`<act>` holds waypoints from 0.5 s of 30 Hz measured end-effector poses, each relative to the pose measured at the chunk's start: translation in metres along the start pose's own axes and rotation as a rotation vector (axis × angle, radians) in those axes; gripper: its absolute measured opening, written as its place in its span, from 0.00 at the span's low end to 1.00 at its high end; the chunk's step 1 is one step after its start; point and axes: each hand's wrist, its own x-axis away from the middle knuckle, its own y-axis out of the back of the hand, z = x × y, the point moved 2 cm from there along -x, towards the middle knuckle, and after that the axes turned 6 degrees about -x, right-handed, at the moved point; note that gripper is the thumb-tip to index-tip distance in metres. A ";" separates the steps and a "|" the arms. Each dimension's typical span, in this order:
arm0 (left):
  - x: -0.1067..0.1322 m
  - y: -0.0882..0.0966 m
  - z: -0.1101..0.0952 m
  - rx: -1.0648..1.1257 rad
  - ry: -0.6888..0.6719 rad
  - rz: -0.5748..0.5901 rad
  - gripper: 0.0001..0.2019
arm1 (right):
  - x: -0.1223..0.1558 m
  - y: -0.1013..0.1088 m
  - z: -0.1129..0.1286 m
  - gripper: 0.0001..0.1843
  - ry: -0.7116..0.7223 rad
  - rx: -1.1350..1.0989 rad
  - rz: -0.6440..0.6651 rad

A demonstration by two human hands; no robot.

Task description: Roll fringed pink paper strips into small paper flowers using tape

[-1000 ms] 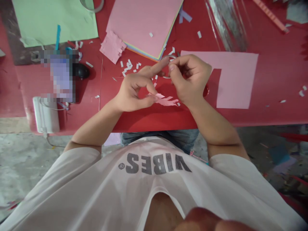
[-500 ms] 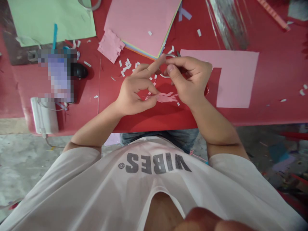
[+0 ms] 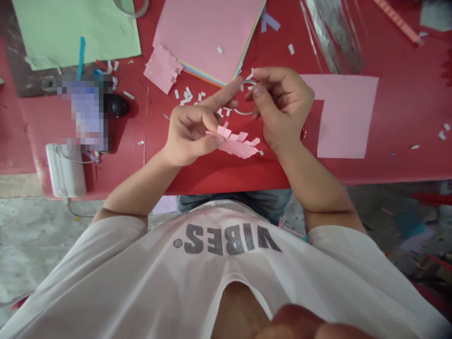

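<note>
Red tabletop (image 3: 219,176) bearing a pale green sheet (image 3: 70,35), a pink paper stack (image 3: 208,33) with yellow, green and blue layers showing along its edge, and a flat pink sheet (image 3: 348,115), with small white paper scraps (image 3: 185,96) scattered across the red. The fringed pink paper strip (image 3: 237,145) is the same plain pink as the sheet. Nearer the viewer, a white T-shirt (image 3: 226,278) carries dark grey block lettering (image 3: 226,239) reading "VIBES", beside blue denim (image 3: 212,205) and a mottled grey floor (image 3: 35,235).
</note>
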 end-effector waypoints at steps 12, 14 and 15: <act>0.001 -0.004 -0.004 -0.042 -0.030 0.090 0.16 | 0.000 0.003 0.013 0.10 0.050 0.215 0.066; 0.001 -0.004 -0.004 -0.052 -0.029 0.099 0.14 | -0.001 0.002 0.018 0.10 0.080 0.277 0.073; 0.002 -0.004 -0.005 -0.052 -0.029 0.097 0.13 | -0.001 0.002 0.020 0.11 0.090 0.299 0.085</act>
